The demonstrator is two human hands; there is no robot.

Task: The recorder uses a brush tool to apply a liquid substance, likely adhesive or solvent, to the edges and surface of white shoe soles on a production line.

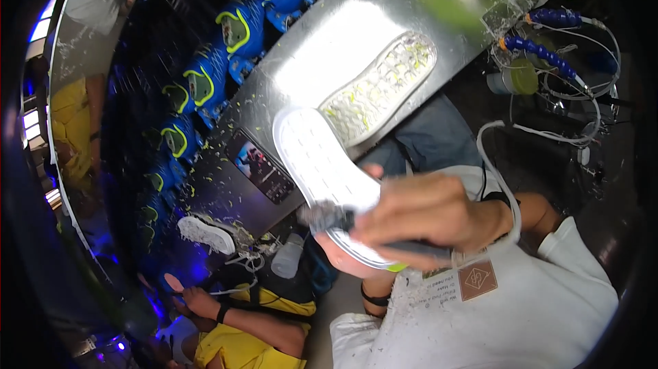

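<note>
- We seem to be at a brushing step: our right hand (439, 210) is wrapped round a brush (327, 217), its head blurred over the white sole (317, 153); whether the bristles touch, we cannot tell.
- Our left hand (343, 261) grasps that sole from beneath, near the bench (305, 60) edge.
- The second sole (384, 88) lies on the bench, tread up, flecked with yellow-green scraps.
- The next move, we judge, calls for a steady left grip and even strokes toward the rim.

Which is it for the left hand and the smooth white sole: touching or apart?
Touching: in the head view, the left hand holds the smooth white sole from beneath, showing at both edges.
</note>
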